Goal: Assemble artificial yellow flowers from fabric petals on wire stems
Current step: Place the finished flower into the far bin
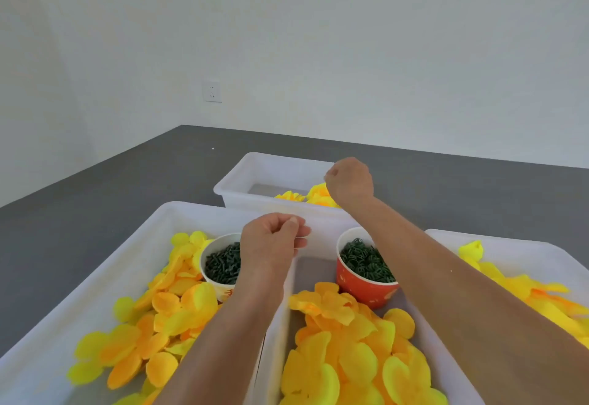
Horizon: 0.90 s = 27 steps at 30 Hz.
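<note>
Right hand (350, 181) curled over far bin (237, 178) at 12 o'clock, grip contents indiscernible; left hand (271, 243) loosely curled, empty.

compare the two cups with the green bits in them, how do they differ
The white cup stands in the left tray and holds short dark green sticks; the left hand hides part of it. The red cup stands in the middle tray in full view and holds dark green rings. Both stand upright among yellow petals.
</note>
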### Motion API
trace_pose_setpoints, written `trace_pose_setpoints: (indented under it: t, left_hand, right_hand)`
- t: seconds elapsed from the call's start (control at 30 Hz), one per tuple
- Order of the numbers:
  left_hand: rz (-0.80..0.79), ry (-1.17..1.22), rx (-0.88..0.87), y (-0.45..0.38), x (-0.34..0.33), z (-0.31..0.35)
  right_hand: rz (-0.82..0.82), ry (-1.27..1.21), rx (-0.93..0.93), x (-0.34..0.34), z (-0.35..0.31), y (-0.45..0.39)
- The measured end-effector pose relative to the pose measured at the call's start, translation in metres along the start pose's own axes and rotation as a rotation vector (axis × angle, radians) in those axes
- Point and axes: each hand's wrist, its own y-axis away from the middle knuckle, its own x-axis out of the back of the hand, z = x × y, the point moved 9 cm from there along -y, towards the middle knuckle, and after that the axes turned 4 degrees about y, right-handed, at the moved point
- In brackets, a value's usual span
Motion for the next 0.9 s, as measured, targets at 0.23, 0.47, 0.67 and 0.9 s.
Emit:
trace_pose_setpoints:
  t: [0.23,0.47,0.67,0.9]
  left_hand:
    - [0.073,-0.006,-0.086,0.018,0.026,0.016]
    - [0.195,-0.069,-0.135,0.029,0.064,0.017]
    - [0.314,-0.099,-0.149,0.025,0.091,0.003]
    - [0.437,-0.217,-0.22,0.019,0.102,-0.002]
  right_hand:
    - [-0.135,-0.243,0.137,0.01,-0.018,0.083]
    - [-0.229,-0.369,0.09,0.009,-0.005,0.13]
    - [-0.329,-0.352,0.352,0.003,-0.064,0.149]
    - [-0.39,0.246,0.657,-0.058,-0.134,0.156]
